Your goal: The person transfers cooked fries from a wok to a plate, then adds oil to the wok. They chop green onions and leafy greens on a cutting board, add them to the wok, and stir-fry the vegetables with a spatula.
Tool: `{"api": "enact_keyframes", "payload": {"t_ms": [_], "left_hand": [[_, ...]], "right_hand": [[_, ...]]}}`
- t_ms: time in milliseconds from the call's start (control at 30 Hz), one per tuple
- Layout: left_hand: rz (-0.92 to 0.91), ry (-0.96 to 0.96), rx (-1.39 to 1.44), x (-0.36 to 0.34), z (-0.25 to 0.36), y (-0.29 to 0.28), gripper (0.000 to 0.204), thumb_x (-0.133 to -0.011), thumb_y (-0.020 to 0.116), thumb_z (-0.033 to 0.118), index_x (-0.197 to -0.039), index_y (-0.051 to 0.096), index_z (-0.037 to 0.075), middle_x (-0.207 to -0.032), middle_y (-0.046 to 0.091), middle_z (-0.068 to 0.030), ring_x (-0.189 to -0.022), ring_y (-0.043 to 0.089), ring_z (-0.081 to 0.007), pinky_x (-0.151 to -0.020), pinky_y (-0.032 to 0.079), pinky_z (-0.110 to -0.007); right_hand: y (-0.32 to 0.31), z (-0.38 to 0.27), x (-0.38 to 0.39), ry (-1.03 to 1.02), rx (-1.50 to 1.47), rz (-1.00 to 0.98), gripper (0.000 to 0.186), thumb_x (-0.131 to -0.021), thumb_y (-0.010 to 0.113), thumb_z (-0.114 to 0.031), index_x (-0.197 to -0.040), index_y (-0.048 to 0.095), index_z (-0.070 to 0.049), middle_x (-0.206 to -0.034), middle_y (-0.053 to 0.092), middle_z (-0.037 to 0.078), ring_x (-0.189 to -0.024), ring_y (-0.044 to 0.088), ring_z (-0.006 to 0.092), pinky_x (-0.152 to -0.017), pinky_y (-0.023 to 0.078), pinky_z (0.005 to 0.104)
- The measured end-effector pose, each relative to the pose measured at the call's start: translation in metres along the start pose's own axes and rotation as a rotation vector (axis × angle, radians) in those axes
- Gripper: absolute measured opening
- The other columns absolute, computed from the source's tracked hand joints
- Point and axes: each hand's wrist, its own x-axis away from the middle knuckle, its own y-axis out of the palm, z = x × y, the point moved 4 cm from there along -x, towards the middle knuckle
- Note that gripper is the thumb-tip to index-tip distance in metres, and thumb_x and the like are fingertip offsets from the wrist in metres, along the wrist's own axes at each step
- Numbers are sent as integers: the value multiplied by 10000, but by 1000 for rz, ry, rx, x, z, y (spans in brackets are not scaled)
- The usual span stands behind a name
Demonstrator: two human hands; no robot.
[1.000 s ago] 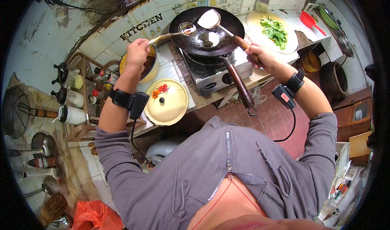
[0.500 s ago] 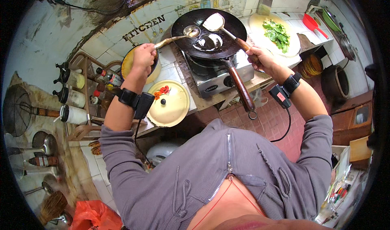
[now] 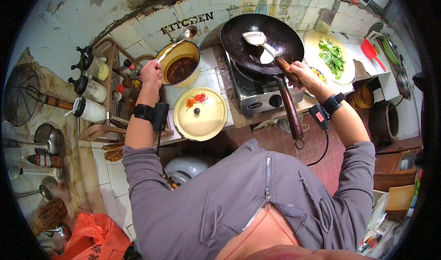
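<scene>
My left hand [image 3: 150, 74] grips a long metal spoon [image 3: 177, 42] whose bowl hangs over the far rim of a yellow enamel pot [image 3: 180, 65] with dark sauce in it. My right hand [image 3: 299, 74] holds the wooden handle of a metal ladle [image 3: 257, 39] that rests inside a black wok [image 3: 262, 39] on a small gas stove [image 3: 255, 94]. A little liquid shines in the wok beside the ladle. The wok's long dark handle [image 3: 290, 108] points toward me. The pot's yellow lid [image 3: 200, 113], with a flower on it, lies on the counter in front of the pot.
A white plate with green leaves [image 3: 331, 55] sits right of the wok, a red spatula [image 3: 371, 53] beyond it. A wooden rack of sauce bottles [image 3: 94, 87] stands to the left. Strainers and ladles [image 3: 27, 108] hang at far left. An orange bag [image 3: 94, 239] lies below.
My left hand has drawn the spoon back from the wok to over the yellow pot. The ladle in my right hand has lowered into the wok.
</scene>
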Motion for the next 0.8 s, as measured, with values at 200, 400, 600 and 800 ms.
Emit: {"api": "enact_keyframes", "payload": {"t_ms": [200, 400, 600, 800], "left_hand": [[236, -234, -260, -22, -53, -51, 291, -857, 493, 254, -611, 428, 113, -461, 347, 28, -349, 317, -105, -326, 190, -258], [367, -408, 193, -52, -112, -76, 409, -849, 530, 461, -747, 463, 71, -527, 414, -21, -403, 377, -129, -348, 335, -249], [121, -130, -859, 26, -192, -68, 525, -720, 690, 370, -916, 567, -101, -890, 611, -190, -837, 568, -321, -763, 442, -397], [-271, 240, -1348, 110, -195, -2, 370, -707, 678, 242, -994, 559, 42, -950, 544, -162, -903, 544, -319, -753, 457, -407]], "right_hand": [[-11, 3, 13, -229, 115, -17, 421, -870, 492, -448, -886, 441, -30, -650, 504, 54, -442, 541, 143, -396, 458, 247], [-35, 103, 17, 50, 181, 189, 224, -866, 520, -262, -819, 564, -47, -584, 550, 32, -445, 517, 107, -401, 421, 249], [26, 190, -7, -83, 376, 79, 347, -761, 641, -356, -860, 607, -24, -650, 577, 112, -668, 585, 230, -641, 459, 358], [53, 202, -17, 98, -91, 215, 197, -760, 659, -222, -800, 533, -76, -594, 480, -15, -481, 444, 75, -417, 360, 232]]}}
